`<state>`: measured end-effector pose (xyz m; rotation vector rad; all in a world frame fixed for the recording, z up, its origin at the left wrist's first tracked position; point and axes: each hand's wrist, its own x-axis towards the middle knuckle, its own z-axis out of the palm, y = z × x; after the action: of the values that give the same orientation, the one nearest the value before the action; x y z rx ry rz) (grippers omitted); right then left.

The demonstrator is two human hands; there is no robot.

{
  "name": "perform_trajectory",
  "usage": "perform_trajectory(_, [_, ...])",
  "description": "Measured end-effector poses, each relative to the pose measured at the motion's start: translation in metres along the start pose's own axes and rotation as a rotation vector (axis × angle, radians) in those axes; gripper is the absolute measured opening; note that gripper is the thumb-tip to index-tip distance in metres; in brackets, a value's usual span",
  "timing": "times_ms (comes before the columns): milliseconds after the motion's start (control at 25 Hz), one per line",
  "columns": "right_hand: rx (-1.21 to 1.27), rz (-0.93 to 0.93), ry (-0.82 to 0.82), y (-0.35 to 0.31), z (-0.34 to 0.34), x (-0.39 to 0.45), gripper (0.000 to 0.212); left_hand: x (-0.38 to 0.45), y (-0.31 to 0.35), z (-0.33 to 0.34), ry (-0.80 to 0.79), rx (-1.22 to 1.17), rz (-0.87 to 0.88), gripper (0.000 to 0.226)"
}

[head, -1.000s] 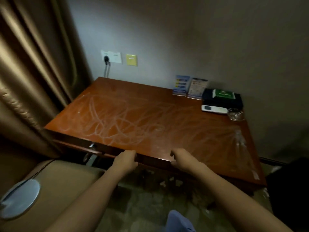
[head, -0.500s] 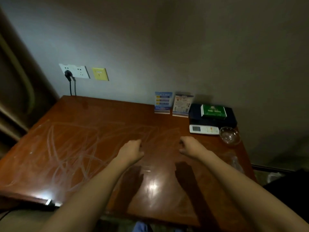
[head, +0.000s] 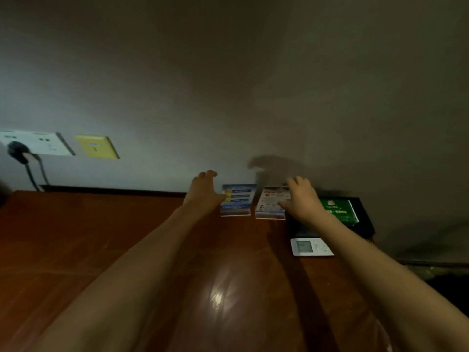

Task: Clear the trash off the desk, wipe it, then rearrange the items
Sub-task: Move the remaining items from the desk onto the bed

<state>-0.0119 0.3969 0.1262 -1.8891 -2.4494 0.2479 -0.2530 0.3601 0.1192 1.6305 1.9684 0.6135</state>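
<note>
Two upright card stands lean at the back of the reddish wooden desk: a blue one and a white-and-red one. My left hand reaches the blue stand's left edge, thumb touching it, fingers spread above and holding nothing. My right hand hovers over the right edge of the white-and-red stand, fingers extended and covering its corner. Whether it touches the stand is unclear.
A black tray with a green box sits at the back right. A white remote lies in front of it. Wall sockets with a black plug and a yellow plate are at the left.
Both hands left the desk's front edge and stretched forward across the desk to the card stands at the back. The view moved closer to the wall.
</note>
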Motion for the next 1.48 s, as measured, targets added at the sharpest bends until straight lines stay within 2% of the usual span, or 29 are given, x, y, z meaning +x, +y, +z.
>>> perform_trajectory(120, [0.000, 0.025, -0.036, 0.007, 0.011, 0.031, 0.054, 0.032, -0.009, 0.023, -0.053, -0.068, 0.024, 0.059])
perform_trajectory(240, [0.043, 0.038, -0.058, 0.014, 0.025, 0.046, 0.040, 0.050, -0.013, 0.046, -0.122, -0.179, 0.014, 0.039])
perform_trajectory(400, [0.359, 0.155, -0.078, 0.026, 0.041, 0.052, 0.017, 0.063, -0.016, 0.065, -0.104, -0.230, -0.023, 0.004])
perform_trajectory(480, [0.461, 0.211, -0.070, 0.027, 0.044, 0.050, 0.009, 0.062, -0.017, 0.067, -0.079, -0.307, -0.043, 0.004])
perform_trajectory(600, [0.485, 0.207, -0.049, 0.024, 0.042, 0.035, 0.006, 0.057, -0.021, 0.059, -0.043, -0.358, -0.109, 0.009])
perform_trajectory(720, [0.546, 0.222, -0.039, 0.025, 0.027, 0.008, 0.007, 0.046, -0.014, 0.041, -0.050, -0.333, -0.154, 0.011])
perform_trajectory(800, [0.565, 0.232, -0.031, 0.029, 0.010, -0.016, 0.007, 0.033, 0.001, 0.028, -0.068, -0.273, -0.113, 0.011])
perform_trajectory(920, [0.577, 0.256, 0.022, 0.046, -0.022, -0.072, 0.005, -0.002, 0.040, 0.014, -0.107, -0.261, -0.008, 0.013])
perform_trajectory(1120, [0.586, 0.344, 0.130, 0.099, -0.072, -0.208, 0.005, -0.098, 0.133, 0.027, -0.190, -0.405, 0.099, 0.021])
perform_trajectory(1240, [0.624, 0.451, 0.216, 0.136, -0.087, -0.309, 0.005, -0.169, 0.192, 0.056, -0.269, -0.415, 0.207, 0.019])
perform_trajectory(1480, [0.620, 0.794, 0.432, 0.202, -0.091, -0.558, 0.008, -0.333, 0.308, 0.159, -0.548, -0.402, 0.408, 0.015])
